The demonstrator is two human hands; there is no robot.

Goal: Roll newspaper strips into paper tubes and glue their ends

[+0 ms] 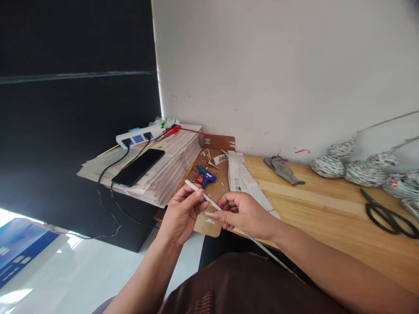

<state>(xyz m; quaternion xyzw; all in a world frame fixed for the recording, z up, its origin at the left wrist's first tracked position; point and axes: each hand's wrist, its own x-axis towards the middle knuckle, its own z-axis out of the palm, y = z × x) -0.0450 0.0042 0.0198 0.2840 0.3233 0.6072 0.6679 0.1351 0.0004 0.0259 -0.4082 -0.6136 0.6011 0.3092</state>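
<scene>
A thin white paper strip (212,202) runs slantwise between my two hands, low over the table's front edge. Near its upper end, my left hand (183,209) pinches it between thumb and fingers, with the flat tip poking out beyond. Farther down, my right hand (245,213) is closed around the same strip, whose long tail (266,250) trails out below toward my lap. Just beyond my left hand, a blue glue gun (207,176) lies on a brown cardboard sheet (218,189) among paper scraps. Cut lengths of newspaper (240,174) rest beside it.
At left, a tall newspaper stack (173,161) carries a black phone (139,167) and a plugged-in power strip (139,137). Black scissors (388,216) lie on the wooden table (314,209) at right. Several woven paper gourd shapes (363,172) and a grey cloth-like piece (284,170) sit along the wall.
</scene>
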